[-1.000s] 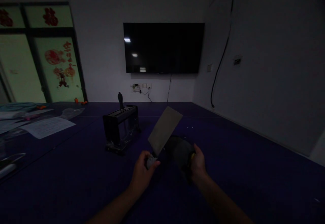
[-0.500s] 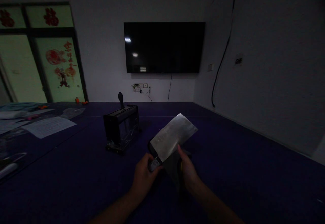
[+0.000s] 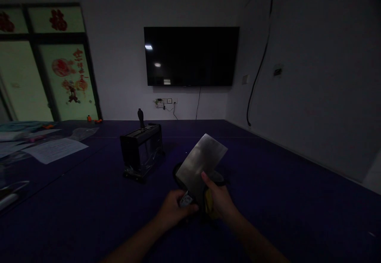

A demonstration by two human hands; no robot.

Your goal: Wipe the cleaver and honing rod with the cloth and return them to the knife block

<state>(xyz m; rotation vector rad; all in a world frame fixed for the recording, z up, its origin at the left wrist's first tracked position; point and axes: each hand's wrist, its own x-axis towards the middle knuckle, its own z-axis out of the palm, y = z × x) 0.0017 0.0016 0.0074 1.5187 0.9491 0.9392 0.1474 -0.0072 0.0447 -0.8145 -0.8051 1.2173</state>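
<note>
A cleaver with a broad, dull silver blade (image 3: 202, 157) is held up at a slant over the purple table, its top edge tilted to the right. My left hand (image 3: 174, 211) is closed at its lower handle end, around a grey, patterned piece (image 3: 186, 199). My right hand (image 3: 222, 199) lays its thumb on the blade's face. Its fingers are closed round a yellow-and-dark thing (image 3: 209, 203) beside the blade, whose kind I cannot make out. Behind the blade, a dark rounded object (image 3: 218, 176) shows in part. Low light hides the fingers' far sides.
A black-framed device with a dark upright handle (image 3: 141, 149) stands left of my hands on the table (image 3: 98, 199). Papers (image 3: 56, 149), clear plastic (image 3: 83, 133) and small orange items (image 3: 94, 120) lie at the left. A wall-mounted screen (image 3: 192, 56) is ahead.
The cleaver has shifted slightly left and stands steeper. My left hand has moved lower and right. More of the yellow thing and the dark rounded object behind the blade now shows.
</note>
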